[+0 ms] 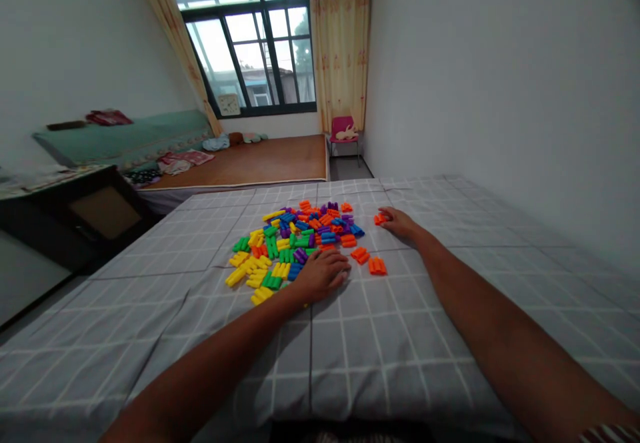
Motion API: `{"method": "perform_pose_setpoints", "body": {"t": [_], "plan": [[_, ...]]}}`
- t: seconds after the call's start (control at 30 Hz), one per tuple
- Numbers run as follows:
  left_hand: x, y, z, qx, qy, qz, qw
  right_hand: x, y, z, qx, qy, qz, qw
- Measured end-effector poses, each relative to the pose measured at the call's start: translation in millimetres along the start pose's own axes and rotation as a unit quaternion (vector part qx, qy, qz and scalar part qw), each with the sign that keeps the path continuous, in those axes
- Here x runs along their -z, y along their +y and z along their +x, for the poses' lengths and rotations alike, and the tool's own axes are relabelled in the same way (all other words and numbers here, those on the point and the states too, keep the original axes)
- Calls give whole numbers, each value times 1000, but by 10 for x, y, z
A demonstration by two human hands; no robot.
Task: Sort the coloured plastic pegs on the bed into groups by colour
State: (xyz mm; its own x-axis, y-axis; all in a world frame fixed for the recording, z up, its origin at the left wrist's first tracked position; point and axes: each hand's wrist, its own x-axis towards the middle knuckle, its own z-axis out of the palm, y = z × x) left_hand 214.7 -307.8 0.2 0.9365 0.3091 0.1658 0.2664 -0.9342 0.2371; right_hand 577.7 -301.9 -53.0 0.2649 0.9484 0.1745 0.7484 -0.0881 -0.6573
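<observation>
A heap of small plastic pieces (pixel 273 247) lies on the desk (pixel 400 343), well in from its left edge and nearer the far edge than the near one. The right hand (pixel 397 223) reaches out to the right of the heap, its fingertips narrowed on an orange piece (pixel 380 219); a pinch from above seems to suit something so small and low. The left hand (pixel 325 273) rests palm down at the heap's near right side, its fingers fairly straight and close together, perhaps steadying the pieces there; whether it covers or grips one I cannot tell. Between the hands, two orange pieces (pixel 377 266) lie loose toward the near edge, their gap from the heap making them easy to pick out. Each piece looks like short ribbed tubes joined side by side, matt and bright, in yellow, green, blue, purple or orange. Yellow and green gather on the heap's left, orange, blue and purple more on its far right, some overlapping, others flat on the grey checked cloth.
</observation>
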Motion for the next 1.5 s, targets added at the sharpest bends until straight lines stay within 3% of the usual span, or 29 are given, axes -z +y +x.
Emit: {"method": "perform_pose_setpoints", "body": {"t": [0.13,0.27,0.37,0.47,0.6,0.8,0.97,1.13,1.5], "plan": [[2,-3,0,-2,-6,11,1000,87,-71,135,-33,-23,3,999],[13,-91,15,-22,-31,12,999,163,-125,261,-64,-19,-73,995],[27,-187,5,-15,-29,15,999,153,-84,244,-56,1,-137,989],[48,-265,-39,1,-21,14,1000,112,-13,156,-42,21,-132,990],[80,-347,-76,6,-33,-50,998,113,23,57,-25,25,-91,995],[71,-460,-27,38,-1,-174,984,275,-95,9,-28,-16,-56,998],[63,-370,-73,22,-26,-74,997,377,-229,-72,-51,-117,-4,992],[90,-258,-102,62,-28,-5,998,422,-358,-157,-12,-173,-1,985],[62,-396,-73,107,20,59,992,372,-303,-93,-10,-156,-31,987]]}}
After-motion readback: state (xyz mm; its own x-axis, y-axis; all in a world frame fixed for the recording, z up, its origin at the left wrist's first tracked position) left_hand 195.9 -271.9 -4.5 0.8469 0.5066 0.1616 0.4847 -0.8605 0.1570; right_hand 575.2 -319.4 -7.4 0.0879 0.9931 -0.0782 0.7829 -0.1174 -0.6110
